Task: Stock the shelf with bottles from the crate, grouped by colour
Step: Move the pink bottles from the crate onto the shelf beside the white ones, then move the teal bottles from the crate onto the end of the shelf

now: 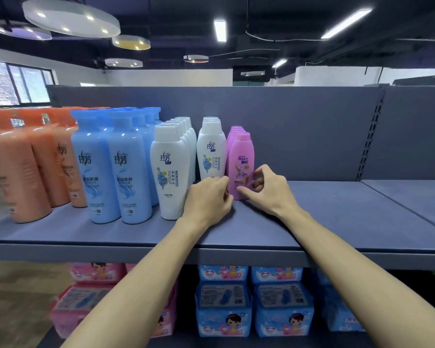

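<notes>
Bottles stand in colour groups on the blue-grey shelf: orange bottles at the left, then blue bottles, two rows of white bottles, and a short row of pink bottles. The front pink bottle stands upright at the row's near end. My left hand has curled fingers against the bottle's lower left side. My right hand grips its lower right side, thumb in front and fingers curled behind. The crate is out of view.
To the right of the pink row the shelf stretches bare up to a slotted upright. Below the shelf lie pink packs and blue packs of wrapped goods. The shelf's front edge crosses over my forearms.
</notes>
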`<state>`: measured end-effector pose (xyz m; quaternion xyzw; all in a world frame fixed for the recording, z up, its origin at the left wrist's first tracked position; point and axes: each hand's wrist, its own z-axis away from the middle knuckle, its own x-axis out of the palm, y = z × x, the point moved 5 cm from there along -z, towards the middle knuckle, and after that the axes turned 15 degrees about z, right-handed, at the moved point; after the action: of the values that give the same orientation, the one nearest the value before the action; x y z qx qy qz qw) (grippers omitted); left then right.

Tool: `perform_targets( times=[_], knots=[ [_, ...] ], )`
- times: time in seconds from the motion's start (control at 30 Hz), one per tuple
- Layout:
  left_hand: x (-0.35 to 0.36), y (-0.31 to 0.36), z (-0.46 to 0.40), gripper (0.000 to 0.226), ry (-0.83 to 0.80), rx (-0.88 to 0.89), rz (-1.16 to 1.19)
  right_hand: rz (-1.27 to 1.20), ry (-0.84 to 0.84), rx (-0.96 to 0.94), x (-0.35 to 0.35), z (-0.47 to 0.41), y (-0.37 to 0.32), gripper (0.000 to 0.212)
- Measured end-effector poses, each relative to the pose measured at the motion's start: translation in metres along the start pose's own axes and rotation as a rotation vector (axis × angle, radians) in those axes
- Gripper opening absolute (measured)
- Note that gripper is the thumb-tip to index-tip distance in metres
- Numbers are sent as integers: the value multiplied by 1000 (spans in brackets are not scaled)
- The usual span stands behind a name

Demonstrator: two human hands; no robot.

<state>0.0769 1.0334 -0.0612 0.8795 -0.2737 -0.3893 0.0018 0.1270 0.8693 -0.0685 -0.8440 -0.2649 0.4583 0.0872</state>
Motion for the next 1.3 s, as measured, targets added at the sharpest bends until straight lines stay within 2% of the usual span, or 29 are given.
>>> perform_targets(
  times=[0.17, 0.27, 0.37, 0.63, 0.77, 0.9, 1.03, 1.13, 1.3],
  knots=[
    [-1, 3, 0, 15, 2, 16, -90, -23, 28, -3, -7, 4, -5, 46],
    [-4, 6, 2, 13, 6, 12, -124, -79, 126, -64, -23, 9, -11, 41],
    [-6, 10, 2, 10, -1, 34, -156, -9, 199, -144, -33, 21, -19, 37],
    [-33, 25, 24, 19, -17, 77, -95, 221, 39, -362, -68, 71, -38, 35],
    [-56, 45, 74, 14, 49, 147, -12, 202, 79, -428, -95, 111, -44, 29],
    [-57, 66, 150, 10, 77, 223, 77, 25, 46, -435, -84, 182, -46, 20],
    [-10, 59, 219, 19, -97, 204, 53, -8, -109, -373, -19, 248, -17, 21],
    [32, 47, 270, 16, -251, 79, 98, 41, -303, -284, 35, 294, 16, 21],
    [82, 39, 344, 12, -411, -113, 174, 107, -547, -176, 93, 353, 54, 24]
  ],
)
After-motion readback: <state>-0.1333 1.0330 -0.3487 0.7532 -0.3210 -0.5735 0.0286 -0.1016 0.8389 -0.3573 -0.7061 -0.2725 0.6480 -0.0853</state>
